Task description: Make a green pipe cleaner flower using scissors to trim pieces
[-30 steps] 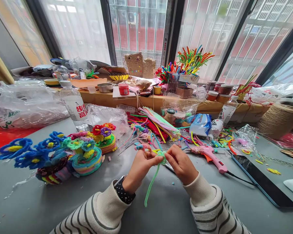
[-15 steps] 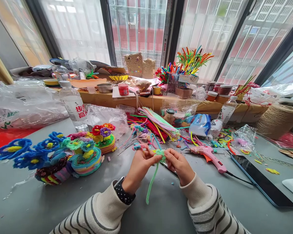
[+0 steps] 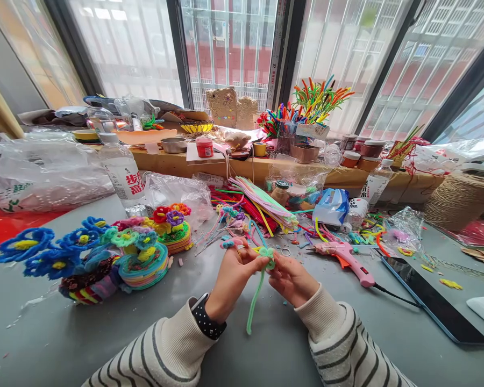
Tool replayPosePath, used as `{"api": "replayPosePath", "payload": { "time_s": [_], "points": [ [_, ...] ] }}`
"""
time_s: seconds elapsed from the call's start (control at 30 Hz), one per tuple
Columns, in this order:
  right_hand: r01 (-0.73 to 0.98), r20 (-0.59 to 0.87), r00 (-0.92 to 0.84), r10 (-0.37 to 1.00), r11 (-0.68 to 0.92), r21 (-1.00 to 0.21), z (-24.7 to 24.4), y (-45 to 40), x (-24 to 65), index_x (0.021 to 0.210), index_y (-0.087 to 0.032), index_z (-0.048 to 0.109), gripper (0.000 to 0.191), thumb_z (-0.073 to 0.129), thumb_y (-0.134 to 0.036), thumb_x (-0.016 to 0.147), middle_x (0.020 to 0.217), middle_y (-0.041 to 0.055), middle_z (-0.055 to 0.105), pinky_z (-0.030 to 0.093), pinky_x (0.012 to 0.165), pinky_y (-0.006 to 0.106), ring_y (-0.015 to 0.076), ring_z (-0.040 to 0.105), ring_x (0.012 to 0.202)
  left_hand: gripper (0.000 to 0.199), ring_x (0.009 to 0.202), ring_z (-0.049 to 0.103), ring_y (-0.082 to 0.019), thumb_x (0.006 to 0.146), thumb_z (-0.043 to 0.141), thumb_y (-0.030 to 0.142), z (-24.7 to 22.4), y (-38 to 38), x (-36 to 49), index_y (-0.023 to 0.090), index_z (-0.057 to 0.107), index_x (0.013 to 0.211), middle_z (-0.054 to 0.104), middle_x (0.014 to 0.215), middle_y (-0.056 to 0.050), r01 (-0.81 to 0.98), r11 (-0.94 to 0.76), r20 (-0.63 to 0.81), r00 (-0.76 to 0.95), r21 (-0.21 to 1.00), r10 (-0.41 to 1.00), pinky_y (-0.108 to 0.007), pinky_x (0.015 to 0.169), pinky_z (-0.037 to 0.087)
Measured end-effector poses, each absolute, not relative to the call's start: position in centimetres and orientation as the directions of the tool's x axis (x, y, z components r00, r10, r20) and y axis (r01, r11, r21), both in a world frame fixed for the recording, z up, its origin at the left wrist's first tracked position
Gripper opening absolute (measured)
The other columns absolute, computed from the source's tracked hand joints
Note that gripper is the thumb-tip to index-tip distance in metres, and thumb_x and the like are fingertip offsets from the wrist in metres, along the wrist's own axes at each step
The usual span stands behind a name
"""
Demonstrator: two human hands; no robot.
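Between my two hands is a light green pipe cleaner (image 3: pixel 255 303), looped at its top into a small flower shape, with one long end hanging down. My left hand (image 3: pixel 239 271) pinches the flower's left side between thumb and fingers. My right hand (image 3: pixel 292 275) grips its right edge with the fingertips, the other fingers curled beneath. Finished pipe-cleaner flowers stand to the left: blue ones (image 3: pixel 79 239) in a dark striped pot, green and teal ones on a coiled base (image 3: pixel 143 266), and red and purple ones behind.
A pink glue gun (image 3: pixel 347 258) lies right of my hands, its cord running under a dark phone (image 3: pixel 431 298). Bundled pastel pipe cleaners (image 3: pixel 264 204) and scraps lie beyond. Water bottles (image 3: pixel 119 169) stand at the back, with a twine spool (image 3: pixel 462 201) at far right.
My right hand has turned a little and its lower fingers have curled under the flower. The hanging green end has swung slightly right.
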State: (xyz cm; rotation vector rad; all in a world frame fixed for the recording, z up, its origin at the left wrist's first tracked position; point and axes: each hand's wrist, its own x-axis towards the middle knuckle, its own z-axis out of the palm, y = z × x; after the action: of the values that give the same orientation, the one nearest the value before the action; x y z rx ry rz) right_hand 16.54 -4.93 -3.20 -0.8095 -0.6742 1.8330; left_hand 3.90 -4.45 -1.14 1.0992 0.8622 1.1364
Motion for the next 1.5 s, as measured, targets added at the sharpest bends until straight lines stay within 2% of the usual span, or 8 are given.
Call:
{"api": "replayPosePath", "payload": {
  "time_s": [0.17, 0.37, 0.5, 0.7, 0.93, 1.13, 1.27, 1.5],
  "points": [
    [-0.585, -0.214, -0.215, 0.953, -0.301, -0.753, -3.1, -4.6, 16.8, 0.059, -0.014, 0.052, 0.029, 0.07, -0.035, 0.052, 0.046, -0.008, 0.029, 0.013, 0.035, 0.017, 0.0025, 0.019, 0.041, 0.045, 0.057, 0.053, -0.011, 0.056, 0.068, 0.021, -0.9, -4.5, 3.7, 0.017, 0.039, 0.09, 0.057, 0.056, 0.005, -0.245, 0.132, -0.067, 0.259, 0.961, 0.964, -0.024, 0.058, 0.038],
    [-0.604, -0.249, -0.181, 0.951, -0.307, -0.735, -2.9, -4.6, 17.0, 0.058, -0.015, 0.049, 0.03, 0.07, -0.036, 0.052, 0.046, -0.0076, 0.033, 0.014, 0.034, 0.016, 0.0021, 0.022, 0.039, 0.045, 0.057, 0.054, -0.012, 0.057, 0.067, 0.024, -1.0, -4.5, 3.6, 0.016, 0.04, 0.092, 0.057, 0.056, 0.004, -0.247, 0.139, -0.055, 0.317, 0.959, 0.947, -0.026, 0.062, 0.038],
    [-0.562, -0.228, -0.073, 0.971, -0.229, -0.795, -2.8, -4.5, 17.1, 0.061, -0.015, 0.052, 0.03, 0.067, -0.04, 0.054, 0.05, -0.0064, 0.036, 0.015, 0.033, 0.016, 0.0022, 0.026, 0.039, 0.044, 0.057, 0.053, -0.011, 0.06, 0.065, 0.024, -1.1, -4.4, 3.5, 0.016, 0.036, 0.092, 0.056, 0.054, 0.006, -0.248, 0.124, -0.042, 0.314, 0.961, 0.948, -0.025, 0.063, 0.038],
    [-0.318, -0.058, 0.023, 0.998, -0.047, -0.947, -2.9, -4.4, 17.4, 0.063, -0.015, 0.054, 0.034, 0.063, -0.047, 0.056, 0.047, -0.0068, 0.036, 0.014, 0.035, 0.019, 0.0031, 0.023, 0.039, 0.045, 0.057, 0.054, -0.011, 0.059, 0.066, 0.023, -0.9, -4.6, 3.5, 0.017, 0.036, 0.092, 0.053, 0.053, 0.007, -0.256, 0.151, -0.061, 0.33, 0.955, 0.942, -0.025, 0.063, 0.039],
    [0.154, 0.191, 0.006, 0.982, 0.188, -0.97, -2.8, -4.6, 17.9, 0.054, -0.016, 0.05, 0.029, 0.059, -0.041, 0.063, 0.05, -0.0042, 0.042, 0.028, 0.046, 0.021, 0.0071, 0.034, 0.048, 0.038, 0.078, 0.056, -0.015, 0.063, 0.062, 0.031, -0.7, -4.5, 3.2, 0.016, 0.043, 0.091, 0.059, 0.082, -0.005, -0.289, 0.252, -0.155, 0.32, 0.923, 0.935, -0.028, 0.069, 0.042],
    [0.25, 0.224, -0.022, 0.974, 0.223, -0.942, -3.4, -4.5, 17.7, 0.062, -0.016, 0.054, 0.038, 0.039, -0.049, 0.075, 0.051, -0.0024, 0.042, 0.03, 0.045, 0.022, 0.0094, 0.038, 0.048, 0.041, 0.074, 0.057, -0.013, 0.059, 0.066, 0.024, -1.2, -3.9, 2.8, 0.018, 0.041, 0.091, 0.061, 0.082, -0.003, -0.303, 0.215, -0.148, 0.229, 0.929, 0.962, -0.025, 0.065, 0.042],
    [0.405, 0.291, -0.124, 0.949, 0.316, -0.858, -3.3, -4.9, 17.1, 0.059, -0.016, 0.056, 0.028, 0.051, -0.042, 0.07, 0.057, -0.0004, 0.048, 0.033, 0.049, 0.022, 0.0108, 0.043, 0.054, 0.037, 0.073, 0.058, -0.013, 0.06, 0.065, 0.023, -1.1, -3.9, 2.8, 0.018, 0.04, 0.087, 0.061, 0.077, -0.001, -0.351, 0.196, -0.139, 0.181, 0.916, 0.974, -0.024, 0.065, 0.042],
    [0.443, 0.335, -0.192, 0.923, 0.386, -0.809, -3.2, -5.2, 16.7, 0.062, -0.016, 0.06, 0.024, 0.049, -0.034, 0.074, 0.058, 0.0007, 0.049, 0.032, 0.044, 0.02, 0.0104, 0.044, 0.055, 0.043, 0.059, 0.056, -0.013, 0.061, 0.063, 0.028, -1.1, -3.9, 2.8, 0.015, 0.039, 0.094, 0.059, 0.063, 0.001, -0.27, 0.153, -0.06, 0.324, 0.951, 0.944, -0.026, 0.059, 0.041]
  ]
}}
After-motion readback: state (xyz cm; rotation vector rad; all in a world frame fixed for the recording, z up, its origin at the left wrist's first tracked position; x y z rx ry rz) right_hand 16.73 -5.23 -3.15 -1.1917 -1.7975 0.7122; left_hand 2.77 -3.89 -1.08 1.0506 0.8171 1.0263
